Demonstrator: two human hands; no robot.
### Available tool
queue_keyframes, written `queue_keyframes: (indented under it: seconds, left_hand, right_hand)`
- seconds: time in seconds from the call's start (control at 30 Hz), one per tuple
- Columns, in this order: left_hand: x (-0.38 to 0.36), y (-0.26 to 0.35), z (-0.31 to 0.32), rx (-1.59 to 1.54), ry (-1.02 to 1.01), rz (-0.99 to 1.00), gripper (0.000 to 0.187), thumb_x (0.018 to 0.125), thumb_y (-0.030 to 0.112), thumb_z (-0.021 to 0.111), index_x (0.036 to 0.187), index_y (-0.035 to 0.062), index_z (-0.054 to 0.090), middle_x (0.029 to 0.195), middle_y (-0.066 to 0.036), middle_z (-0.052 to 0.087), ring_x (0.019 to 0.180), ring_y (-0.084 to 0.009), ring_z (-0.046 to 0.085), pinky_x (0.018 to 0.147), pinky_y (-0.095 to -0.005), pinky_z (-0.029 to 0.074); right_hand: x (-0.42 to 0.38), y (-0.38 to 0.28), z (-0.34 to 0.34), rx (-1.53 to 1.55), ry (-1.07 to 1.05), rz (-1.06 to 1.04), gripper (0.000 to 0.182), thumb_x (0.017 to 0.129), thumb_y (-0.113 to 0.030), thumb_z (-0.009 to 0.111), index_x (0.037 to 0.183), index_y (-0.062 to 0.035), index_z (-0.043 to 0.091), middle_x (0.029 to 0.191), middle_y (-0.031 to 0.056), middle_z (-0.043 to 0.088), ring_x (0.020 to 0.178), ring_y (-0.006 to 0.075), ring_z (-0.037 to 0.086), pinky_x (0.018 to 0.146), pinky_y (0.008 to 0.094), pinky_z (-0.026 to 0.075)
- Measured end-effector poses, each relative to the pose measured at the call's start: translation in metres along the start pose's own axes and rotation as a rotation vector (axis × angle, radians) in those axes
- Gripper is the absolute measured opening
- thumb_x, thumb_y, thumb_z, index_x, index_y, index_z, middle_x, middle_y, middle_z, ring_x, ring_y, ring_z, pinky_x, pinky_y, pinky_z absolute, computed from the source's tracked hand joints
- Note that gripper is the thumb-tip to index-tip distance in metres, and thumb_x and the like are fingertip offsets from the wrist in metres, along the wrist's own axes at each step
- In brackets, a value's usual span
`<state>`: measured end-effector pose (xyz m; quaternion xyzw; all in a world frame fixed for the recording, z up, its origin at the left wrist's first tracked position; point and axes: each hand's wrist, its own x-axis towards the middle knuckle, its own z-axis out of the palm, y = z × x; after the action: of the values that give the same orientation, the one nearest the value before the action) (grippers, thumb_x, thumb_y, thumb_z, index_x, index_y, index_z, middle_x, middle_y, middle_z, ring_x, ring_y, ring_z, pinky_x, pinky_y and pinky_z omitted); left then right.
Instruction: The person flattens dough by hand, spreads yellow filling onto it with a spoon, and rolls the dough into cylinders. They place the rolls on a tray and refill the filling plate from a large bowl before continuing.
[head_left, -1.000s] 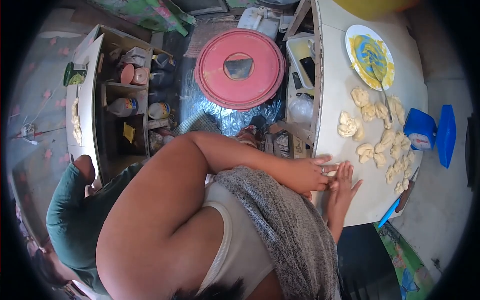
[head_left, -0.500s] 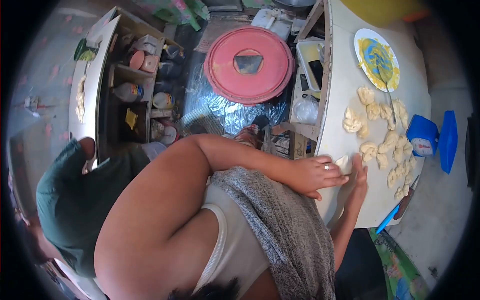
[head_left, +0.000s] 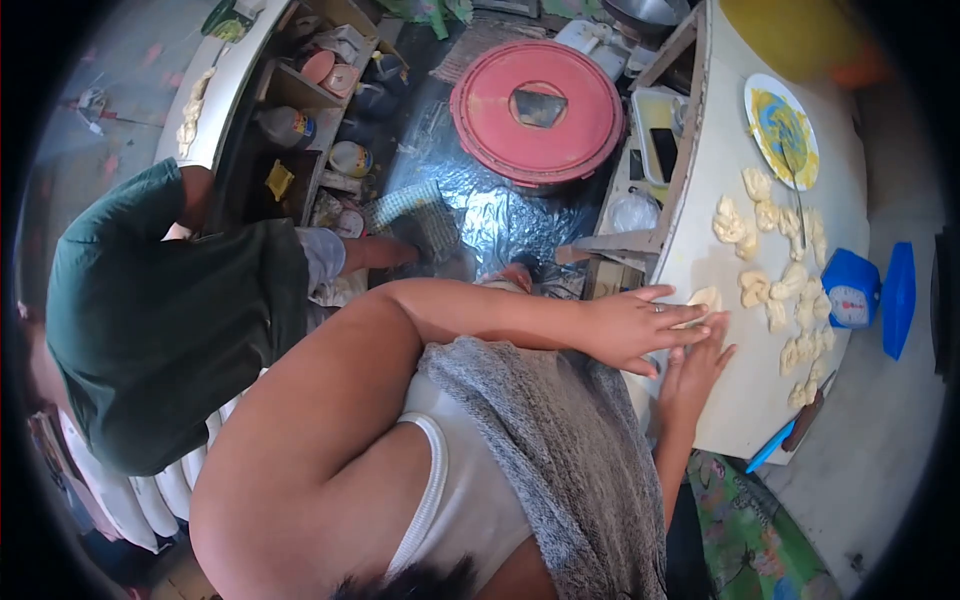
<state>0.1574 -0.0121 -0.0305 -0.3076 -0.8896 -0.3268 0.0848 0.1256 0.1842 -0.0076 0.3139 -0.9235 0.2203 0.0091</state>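
A small piece of pale dough (head_left: 706, 297) lies on the light table top (head_left: 735, 410), partly hidden by my fingers. My left hand (head_left: 640, 328), with a ring on one finger, reaches across palm down, its fingers spread over the near side of the dough. My right hand (head_left: 697, 368) comes up from below with fingers stretched out, its fingertips close to the left fingers at the dough's edge. Just beyond lie several shaped dough pieces, among them a knotted dough piece (head_left: 735, 226) and a rounded dough piece (head_left: 754, 288).
A white plate (head_left: 808, 172) with yellow paste and a spoon stands farther up the table. Beside the dough are a blue scale (head_left: 850, 290) and a knife (head_left: 802, 420). A red-lidded tub (head_left: 538, 160) is on the floor; a person in a green shirt (head_left: 170, 330) bends at the left.
The view has shifted, bringing more of the other person into sight. My left fingers have spread wider, and my right hand has closed in beside them at the dough.
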Motion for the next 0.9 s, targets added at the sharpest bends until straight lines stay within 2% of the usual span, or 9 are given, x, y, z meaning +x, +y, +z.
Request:
queue_keyframes:
  seconds: [0.13,0.27,0.33,0.53,0.6,0.67,0.83,0.87,0.9]
  left_hand:
    - [0.011,-0.019,-0.004,-0.013,0.072,0.014,0.082,0.082,0.057,0.055,0.142,0.0037,0.036,0.148,-0.015,0.034,0.142,-0.0278,0.023,0.114,-0.0536,0.011]
    - [0.010,-0.033,-0.002,0.026,-0.022,0.025,0.081,0.084,0.061,0.048,0.138,0.0023,0.040,0.145,-0.012,0.039,0.143,-0.0284,0.019,0.114,-0.0555,0.007]
    - [0.010,-0.038,-0.002,0.018,-0.034,0.072,0.079,0.085,0.062,0.046,0.139,0.0036,0.041,0.146,-0.011,0.039,0.143,-0.0280,0.018,0.114,-0.0562,0.007]
    - [0.013,-0.047,-0.029,0.051,-0.147,0.126,0.068,0.086,0.057,0.048,0.132,0.0061,0.051,0.145,-0.009,0.040,0.144,-0.0255,0.016,0.111,-0.0620,0.004]
    - [0.016,-0.050,-0.038,0.065,-0.252,0.144,0.067,0.086,0.056,0.049,0.130,0.0051,0.052,0.145,-0.008,0.040,0.144,-0.0253,0.016,0.112,-0.0618,0.004]
    - [0.014,-0.056,-0.021,0.028,-0.119,0.187,0.066,0.084,0.055,0.053,0.127,0.0038,0.054,0.143,-0.008,0.042,0.144,-0.0250,0.016,0.112,-0.0620,0.003]
    - [0.014,-0.061,-0.028,-0.027,-0.172,0.243,0.067,0.080,0.053,0.058,0.126,0.0038,0.054,0.142,-0.008,0.043,0.143,-0.0247,0.020,0.112,-0.0616,0.004]
    - [0.016,-0.061,-0.029,-0.030,-0.168,0.243,0.067,0.080,0.053,0.058,0.126,0.0038,0.054,0.142,-0.008,0.043,0.143,-0.0247,0.020,0.112,-0.0616,0.004]
    - [0.018,-0.062,-0.029,-0.030,-0.154,0.270,0.068,0.080,0.053,0.058,0.127,0.0042,0.054,0.142,-0.007,0.044,0.143,-0.0244,0.022,0.112,-0.0615,0.004]
  right_hand:
    - [-0.006,-0.013,0.007,-0.206,-0.201,0.064,0.067,0.096,-0.044,0.037,0.147,-0.0034,0.022,0.154,0.0146,0.023,0.144,0.0321,0.015,0.111,0.0602,-0.002]
    - [-0.001,-0.016,-0.005,-0.262,-0.334,0.167,0.068,0.096,-0.046,0.036,0.148,-0.0038,0.022,0.154,0.0163,0.020,0.144,0.0334,0.015,0.111,0.0599,-0.004]
    - [0.001,-0.015,0.001,-0.093,-0.017,0.110,0.065,0.098,-0.045,0.034,0.148,-0.0054,0.021,0.154,0.0172,0.020,0.144,0.0339,0.014,0.110,0.0606,-0.005]
    - [-0.013,-0.029,-0.006,-0.253,-0.332,0.303,0.068,0.099,-0.049,0.026,0.149,-0.0032,0.018,0.153,0.0203,0.019,0.144,0.0349,0.013,0.110,0.0583,-0.008]
    - [-0.004,-0.035,-0.010,-0.146,-0.329,0.354,0.070,0.098,-0.051,0.024,0.149,-0.0033,0.017,0.154,0.0204,0.018,0.144,0.0346,0.012,0.110,0.0580,-0.009]
    - [-0.009,-0.027,0.006,-0.178,-0.083,0.292,0.069,0.098,-0.051,0.025,0.149,-0.0059,0.018,0.154,0.0175,0.019,0.144,0.0333,0.012,0.109,0.0592,-0.009]
    - [-0.002,-0.043,-0.013,-0.196,-0.331,0.497,0.069,0.098,-0.051,0.025,0.149,-0.0062,0.018,0.155,0.0166,0.018,0.145,0.0318,0.012,0.109,0.0591,-0.009]
    - [-0.006,-0.038,-0.008,-0.201,-0.332,0.498,0.069,0.098,-0.051,0.025,0.149,-0.0062,0.018,0.155,0.0166,0.018,0.145,0.0318,0.012,0.109,0.0591,-0.009]
    - [-0.013,-0.030,0.002,-0.194,-0.173,0.383,0.067,0.098,-0.050,0.025,0.150,-0.0071,0.018,0.155,0.0154,0.018,0.145,0.0321,0.012,0.109,0.0598,-0.009]
